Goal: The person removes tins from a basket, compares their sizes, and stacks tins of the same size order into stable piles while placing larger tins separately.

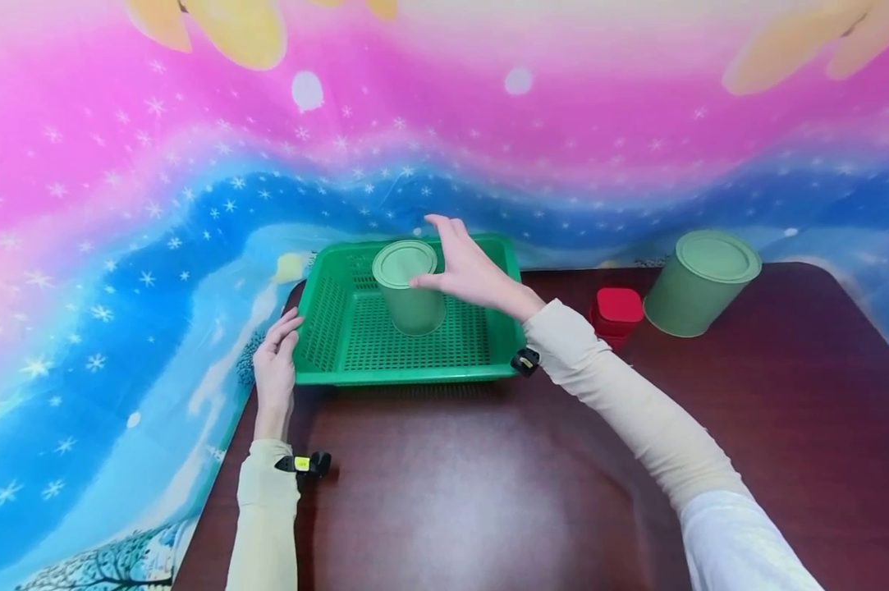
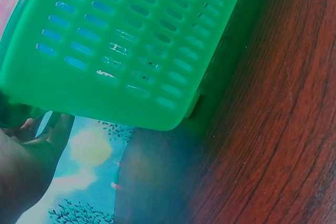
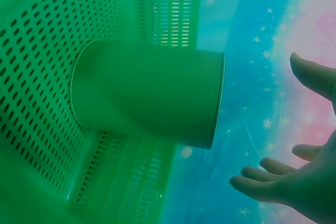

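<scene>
A green plastic basket (image 1: 414,376) with slotted walls stands at the back left of the table. Inside it, a green lidded can (image 1: 414,308) is upright on the basket floor. My right hand (image 1: 481,271) is spread wide beside the can's top, thumb and fingers apart; the right wrist view shows a gap between the fingers (image 3: 257,187) and the can (image 3: 147,93). At the basket's left side my left hand (image 1: 274,373) grips the rim. In the left wrist view, the left hand (image 2: 26,166) is partly hidden by the basket wall (image 2: 105,103).
A second, wider green can (image 1: 698,287) stands at the back right of the table. Just left of it is a small red container (image 1: 618,308), partly behind my right sleeve. A patterned cloth (image 1: 444,148) hangs along the table's back and left edges.
</scene>
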Motion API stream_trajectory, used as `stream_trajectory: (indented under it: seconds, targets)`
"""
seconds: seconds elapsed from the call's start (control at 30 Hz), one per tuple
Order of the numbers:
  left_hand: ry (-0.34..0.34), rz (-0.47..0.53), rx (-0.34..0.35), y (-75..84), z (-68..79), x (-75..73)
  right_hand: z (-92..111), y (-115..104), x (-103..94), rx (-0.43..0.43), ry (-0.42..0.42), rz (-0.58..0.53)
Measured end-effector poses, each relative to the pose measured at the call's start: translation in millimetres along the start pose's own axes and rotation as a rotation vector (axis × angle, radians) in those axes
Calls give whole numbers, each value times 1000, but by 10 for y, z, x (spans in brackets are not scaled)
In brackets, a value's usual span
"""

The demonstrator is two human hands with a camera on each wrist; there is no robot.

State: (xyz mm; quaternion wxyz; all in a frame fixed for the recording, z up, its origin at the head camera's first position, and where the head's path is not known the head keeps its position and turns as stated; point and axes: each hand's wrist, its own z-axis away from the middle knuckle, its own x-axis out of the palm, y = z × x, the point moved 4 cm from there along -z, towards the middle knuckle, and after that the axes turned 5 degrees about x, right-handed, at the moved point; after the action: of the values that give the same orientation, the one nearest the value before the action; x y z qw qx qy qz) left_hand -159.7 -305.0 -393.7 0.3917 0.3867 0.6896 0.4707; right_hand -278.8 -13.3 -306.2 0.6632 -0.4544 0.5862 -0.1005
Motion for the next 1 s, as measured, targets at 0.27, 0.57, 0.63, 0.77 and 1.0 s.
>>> stream_trajectory:
  seconds: [0.27,0.57,0.63,0.77,1.0]
  targets:
    - [4,4,-10,9,-15,-6,-156,-16,50,-12,-27,-4]
    - [-2,21,-2,-15,-14,1,-273,33,226,29,-90,-2]
    - [-3,19,-1,-20,-17,1,-292,44,253,33,-90,-12]
    - [-1,17,5,-30,-23,-6,-332,72,323,44,-106,-19]
    - [-1,34,4,-17,-10,-13,-378,113,409,82,-129,-38]
